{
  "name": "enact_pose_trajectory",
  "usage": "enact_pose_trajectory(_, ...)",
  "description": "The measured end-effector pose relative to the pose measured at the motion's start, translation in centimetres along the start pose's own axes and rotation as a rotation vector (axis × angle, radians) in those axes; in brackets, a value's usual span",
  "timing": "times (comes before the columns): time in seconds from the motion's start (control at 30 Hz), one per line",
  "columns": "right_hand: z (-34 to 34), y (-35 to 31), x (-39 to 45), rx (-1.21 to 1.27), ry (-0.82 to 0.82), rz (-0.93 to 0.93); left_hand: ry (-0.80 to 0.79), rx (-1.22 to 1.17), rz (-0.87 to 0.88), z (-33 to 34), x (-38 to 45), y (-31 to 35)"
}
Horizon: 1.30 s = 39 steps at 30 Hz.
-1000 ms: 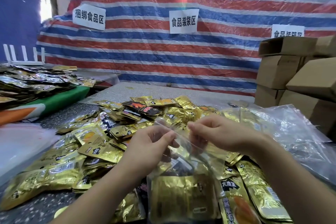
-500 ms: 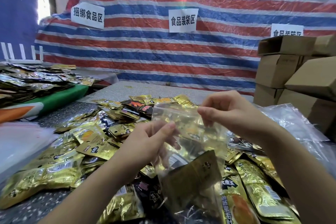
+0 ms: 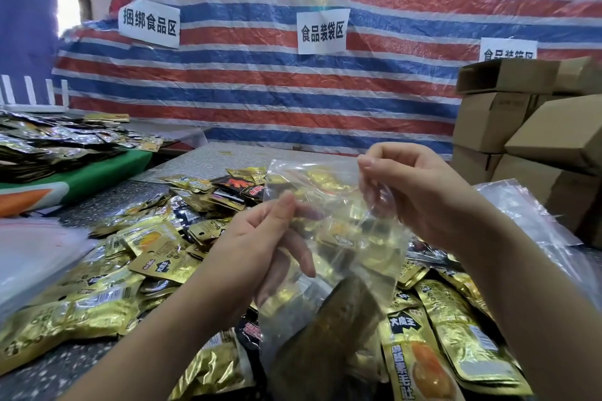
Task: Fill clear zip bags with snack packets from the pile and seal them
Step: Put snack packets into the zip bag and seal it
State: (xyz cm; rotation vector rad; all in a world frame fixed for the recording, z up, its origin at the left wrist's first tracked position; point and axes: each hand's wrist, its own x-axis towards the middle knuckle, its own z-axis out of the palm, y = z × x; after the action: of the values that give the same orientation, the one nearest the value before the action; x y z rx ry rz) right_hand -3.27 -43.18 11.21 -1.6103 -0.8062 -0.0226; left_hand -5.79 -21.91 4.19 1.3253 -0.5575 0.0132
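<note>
Clear zip bag (image 3: 329,238), crinkled, gold packet (image 3: 329,335) inside

Glossy gold foil is seen on the snack packets (image 3: 97,309), thin clear plastic on the zip bag (image 3: 338,238), and matt brown cardboard on the boxes (image 3: 488,120).

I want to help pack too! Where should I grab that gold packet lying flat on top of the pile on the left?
Pinch the gold packet by its raised near edge, coming from above on the left. It lies flat on top and unburied, so that edge looks free to pinch.
</note>
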Motion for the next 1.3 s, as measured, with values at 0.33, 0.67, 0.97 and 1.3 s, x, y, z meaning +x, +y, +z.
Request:
enact_pose_trajectory(0.33, 0.8, 1.7, 0.2, -0.630, 0.266, -0.184, 0.124, 0.225, -0.010, -0.1, 0.3, -0.8)
enact_pose_trajectory(0.67, -1.6, 5.9, 0.1, 0.061, 0.041, 0.464, 0.251, 0.108, 0.105, -0.2, 0.6, -1.2)
enact_pose_trajectory(0.97, 1.2, 7.2, -0.3, -0.207, -0.381, 0.414, 0.379, 0.093, 0.079, -1.2, 1.1, -1.3)
enact_pose_trajectory(1.3, -0.7, 6.3, 0.2, 0.021, 0.013, 0.306, 0.076, 0.461, -0.286, -1.8, 0.9, -1.9)
